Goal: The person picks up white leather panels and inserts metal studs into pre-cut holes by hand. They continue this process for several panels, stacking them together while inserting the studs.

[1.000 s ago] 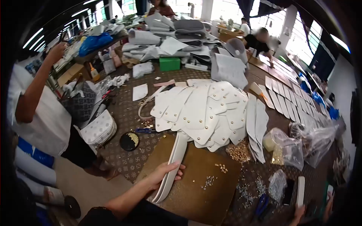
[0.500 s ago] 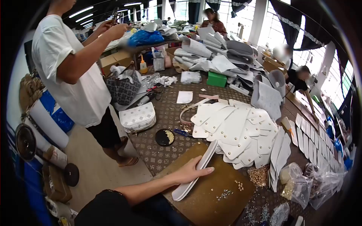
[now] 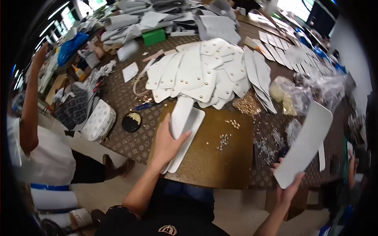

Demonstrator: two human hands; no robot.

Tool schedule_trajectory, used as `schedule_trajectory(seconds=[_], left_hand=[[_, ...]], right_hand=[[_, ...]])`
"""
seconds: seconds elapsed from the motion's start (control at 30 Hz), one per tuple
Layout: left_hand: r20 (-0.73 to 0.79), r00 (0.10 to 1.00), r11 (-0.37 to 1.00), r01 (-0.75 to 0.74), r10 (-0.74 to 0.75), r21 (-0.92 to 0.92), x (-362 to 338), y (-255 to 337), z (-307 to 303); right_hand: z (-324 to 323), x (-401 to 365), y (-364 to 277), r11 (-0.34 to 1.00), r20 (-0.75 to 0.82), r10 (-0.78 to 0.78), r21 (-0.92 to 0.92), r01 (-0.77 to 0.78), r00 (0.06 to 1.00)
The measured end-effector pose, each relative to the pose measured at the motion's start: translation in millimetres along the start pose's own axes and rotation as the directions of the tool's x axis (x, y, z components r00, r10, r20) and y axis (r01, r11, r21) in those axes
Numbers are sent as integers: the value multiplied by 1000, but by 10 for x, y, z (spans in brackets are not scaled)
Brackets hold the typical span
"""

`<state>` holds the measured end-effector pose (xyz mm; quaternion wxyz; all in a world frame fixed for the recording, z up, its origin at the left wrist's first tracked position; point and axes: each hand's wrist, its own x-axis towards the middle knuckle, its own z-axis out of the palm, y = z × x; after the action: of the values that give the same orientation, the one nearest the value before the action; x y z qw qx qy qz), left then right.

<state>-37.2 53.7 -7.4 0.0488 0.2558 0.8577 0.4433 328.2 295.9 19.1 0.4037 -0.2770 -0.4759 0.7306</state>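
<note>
My left hand (image 3: 170, 138) is wrapped round a few long white panels (image 3: 192, 129) at the left part of the brown board (image 3: 220, 165). At the right, past the board, my right hand (image 3: 288, 183) grips the lower end of one white panel (image 3: 307, 137) with rounded corners, held up at a slant. Small gold studs (image 3: 233, 124) and silver pieces (image 3: 223, 141) lie on the board. Behind it spreads a big pile of white panels (image 3: 201, 74) with gold studs at their ends.
Beyond the board's right side lie loose silver pieces (image 3: 271, 141), a heap of gold studs (image 3: 249, 104) and plastic bags (image 3: 323, 86). A round black dish (image 3: 131, 121) and a patterned white bag (image 3: 99, 120) are at the left. A person (image 3: 43, 157) stands at the far left.
The view has turned right and down. My right hand has come into view with a white panel in it. My left hand still holds its panels, now over the board's left part.
</note>
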Motion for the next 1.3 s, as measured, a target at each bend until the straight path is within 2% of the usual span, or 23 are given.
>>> schedule_trajectory(seconds=[0.03,0.07,0.17,0.2,0.23,0.27,0.33,0.37,0.43,0.5,0.53,0.57,0.6,0.63,0.67,0.7,0.77,0.8,0.87,0.9,1.07,1.2,1.3], left_hand=[[-12,1000,998,-14,13,-64,14,-47,-2],[5,1000,999,9,-9,-52,-14,106,-107],[27,1000,975,10,-5,-222,-46,157,-235],[99,994,917,72,-36,-392,-53,157,-277],[165,985,826,138,-56,-546,-65,166,-308],[141,988,831,127,-59,-542,-77,162,-351],[361,923,561,372,-135,-739,-130,133,-418],[391,916,541,375,-92,-752,-144,47,-405],[391,917,505,377,-83,-777,-211,66,-374],[497,857,333,511,-133,-793,-255,-1,-341],[568,809,234,587,-151,-775,-223,75,-399],[498,845,278,535,-197,-798,-220,246,-427],[441,877,325,480,-191,-815,-204,221,-381],[378,906,372,423,-191,-826,-223,160,-345],[376,907,409,421,-190,-810,-209,117,-365],[389,901,443,433,-191,-785,-194,74,-406],[419,886,381,463,-196,-800,-180,71,-508],[420,887,372,462,-192,-805,-196,19,-484],[379,896,385,441,-230,-810,-204,-31,-498],[380,893,363,446,-240,-818,-215,-16,-515],[360,885,228,431,-297,-873,-241,-51,-335],[335,892,282,420,-303,-863,-287,-33,-258],[350,903,314,417,-247,-853,-289,-30,-253]], right_hand=[[261,-101,156,995,106,57,73,-65,993],[543,-196,313,991,171,79,90,-95,982],[1214,-380,767,966,359,172,122,-229,917],[1407,-427,846,964,368,166,134,-229,915],[1585,-462,912,950,380,240,99,-297,893],[1717,-477,964,930,393,313,59,-364,865],[1852,-477,1126,904,455,341,80,-420,822],[1903,-480,1208,876,493,371,96,-473,787],[2040,-482,1341,881,534,366,65,-468,762],[2069,-524,1443,887,577,363,27,-461,732],[2039,-565,1501,886,507,428,-74,-457,748],[2052,-566,1574,877,451,475,-173,-448,756],[2073,-578,1628,877,509,473,-191,-442,719],[2070,-594,1644,879,438,473,-173,-444,764],[2087,-587,1664,882,365,470,-154,-446,803],[2101,-600,1693,877,420,478,-171,-450,771],[2131,-568,1695,868,292,486,-51,-494,824],[2194,-560,1632,863,334,493,-67,-501,804],[2339,-564,1486,915,394,380,-29,-402,837],[2375,-591,1487,840,331,443,170,-515,833],[2441,-469,1617,854,403,448,72,-516,798],[2428,-420,1684,870,418,445,8,-493,792],[2432,-331,1691,887,433,430,-42,-459,792]])
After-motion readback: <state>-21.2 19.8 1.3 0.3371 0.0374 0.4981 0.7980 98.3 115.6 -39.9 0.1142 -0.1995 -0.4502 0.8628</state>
